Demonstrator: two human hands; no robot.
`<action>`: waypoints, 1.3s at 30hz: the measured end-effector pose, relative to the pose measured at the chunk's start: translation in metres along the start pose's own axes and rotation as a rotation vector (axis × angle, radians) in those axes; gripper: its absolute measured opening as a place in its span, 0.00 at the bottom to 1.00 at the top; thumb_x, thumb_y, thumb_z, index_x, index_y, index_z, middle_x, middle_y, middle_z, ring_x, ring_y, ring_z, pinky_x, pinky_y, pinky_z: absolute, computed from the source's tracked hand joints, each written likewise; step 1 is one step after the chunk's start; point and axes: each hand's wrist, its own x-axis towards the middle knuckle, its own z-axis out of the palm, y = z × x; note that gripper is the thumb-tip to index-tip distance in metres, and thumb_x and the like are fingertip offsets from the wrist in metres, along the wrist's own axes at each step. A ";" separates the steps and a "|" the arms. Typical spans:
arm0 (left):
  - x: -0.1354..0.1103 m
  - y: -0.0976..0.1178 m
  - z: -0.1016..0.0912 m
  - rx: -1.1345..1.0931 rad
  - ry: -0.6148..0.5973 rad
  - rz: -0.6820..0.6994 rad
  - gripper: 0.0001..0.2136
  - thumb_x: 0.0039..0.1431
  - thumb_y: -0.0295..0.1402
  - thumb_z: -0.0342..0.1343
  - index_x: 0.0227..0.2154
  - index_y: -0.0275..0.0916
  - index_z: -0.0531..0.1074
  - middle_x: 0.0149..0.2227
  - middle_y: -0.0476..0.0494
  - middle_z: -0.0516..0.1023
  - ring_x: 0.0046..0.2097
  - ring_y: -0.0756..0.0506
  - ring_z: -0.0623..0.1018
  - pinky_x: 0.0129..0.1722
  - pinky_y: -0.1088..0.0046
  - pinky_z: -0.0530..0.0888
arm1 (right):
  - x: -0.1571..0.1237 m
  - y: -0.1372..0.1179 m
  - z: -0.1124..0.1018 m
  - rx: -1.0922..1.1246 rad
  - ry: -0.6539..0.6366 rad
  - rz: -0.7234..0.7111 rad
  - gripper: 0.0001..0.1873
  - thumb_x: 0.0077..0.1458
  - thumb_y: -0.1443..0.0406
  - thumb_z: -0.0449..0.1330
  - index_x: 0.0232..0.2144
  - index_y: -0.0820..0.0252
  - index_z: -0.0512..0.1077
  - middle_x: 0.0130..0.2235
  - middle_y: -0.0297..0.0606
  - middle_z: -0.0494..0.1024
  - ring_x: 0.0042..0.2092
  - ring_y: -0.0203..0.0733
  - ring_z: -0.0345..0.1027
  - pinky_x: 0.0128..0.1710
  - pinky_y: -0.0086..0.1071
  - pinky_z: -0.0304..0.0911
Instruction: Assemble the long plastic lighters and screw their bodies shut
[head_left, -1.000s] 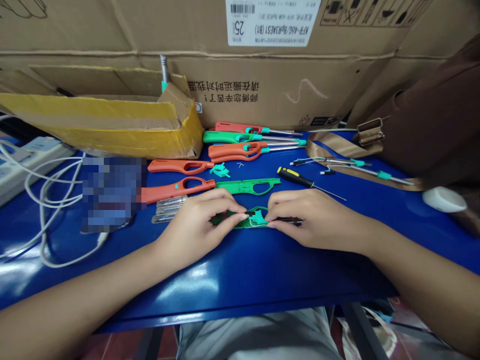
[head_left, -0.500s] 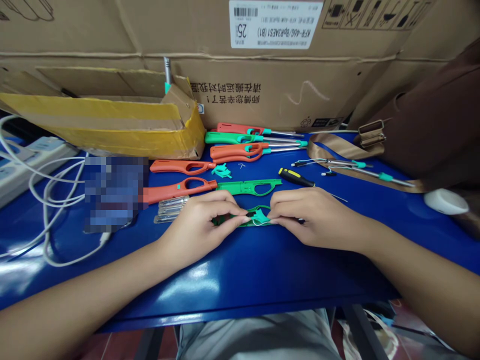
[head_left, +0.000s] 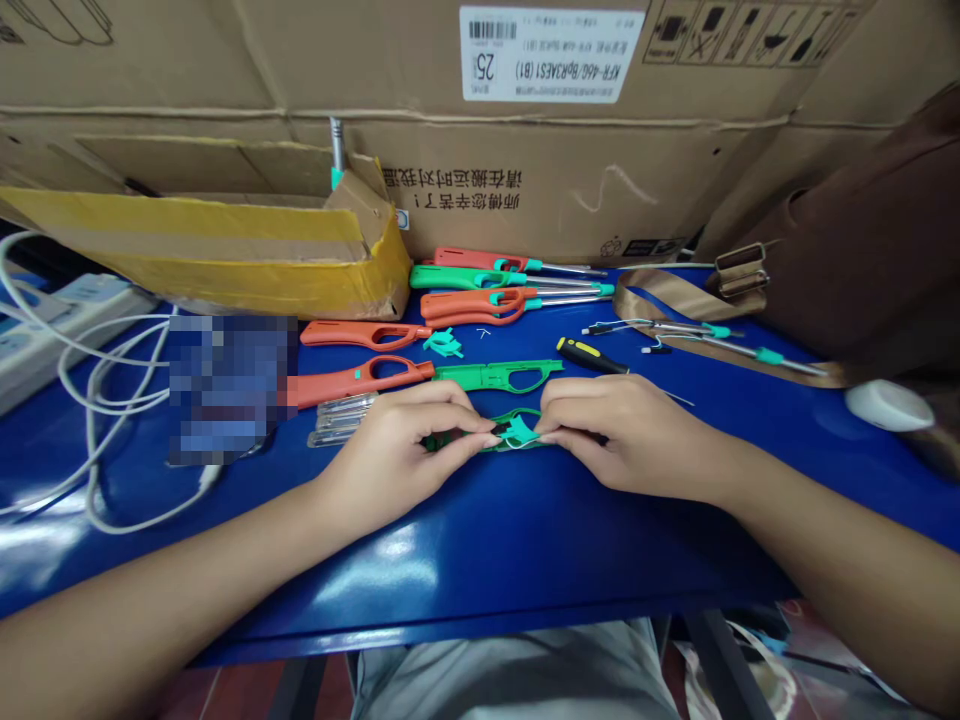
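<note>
Between my two hands is a teal plastic trigger (head_left: 519,432) with a thin white wire beside it. It lies over a green lighter shell half (head_left: 525,414), which my fingers partly cover. My left hand (head_left: 420,430) pinches at the trigger's left side, with a small dark part at the fingertips. From the other side my right hand (head_left: 622,430) pinches the trigger's right end between thumb and forefinger. Just beyond the hands lies another green shell half (head_left: 495,376). Clear fuel tubes (head_left: 341,418) sit by my left wrist.
Assembled gas lighters (head_left: 480,303) and orange shells (head_left: 360,334) lie farther back, near loose teal triggers (head_left: 444,343). A screwdriver (head_left: 592,355) and metal nozzles with wires (head_left: 697,328) are at right. A yellow-taped box (head_left: 285,265) and white cables (head_left: 94,400) occupy the left.
Almost nothing differs. Both hands keep their pinch at the trigger, and the view has shifted very slightly.
</note>
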 end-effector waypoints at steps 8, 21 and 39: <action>0.000 0.002 0.000 0.022 0.013 0.015 0.04 0.61 0.24 0.66 0.38 0.36 0.83 0.34 0.48 0.81 0.35 0.52 0.80 0.37 0.81 0.76 | 0.001 0.001 0.000 0.038 0.016 0.030 0.10 0.68 0.68 0.55 0.35 0.60 0.75 0.36 0.35 0.76 0.37 0.37 0.69 0.36 0.31 0.59; -0.001 0.003 0.001 0.087 0.079 -0.013 0.04 0.61 0.26 0.67 0.38 0.36 0.84 0.35 0.48 0.82 0.35 0.52 0.80 0.39 0.80 0.77 | 0.000 -0.001 -0.002 -0.107 -0.007 -0.099 0.12 0.69 0.69 0.53 0.35 0.60 0.74 0.36 0.36 0.76 0.36 0.38 0.68 0.36 0.32 0.58; -0.002 -0.008 0.005 0.059 -0.049 -0.010 0.07 0.64 0.27 0.63 0.41 0.41 0.85 0.41 0.45 0.82 0.41 0.49 0.82 0.43 0.75 0.79 | 0.003 0.001 0.003 -0.123 -0.040 0.012 0.09 0.69 0.68 0.52 0.35 0.60 0.71 0.36 0.36 0.71 0.34 0.39 0.65 0.33 0.33 0.56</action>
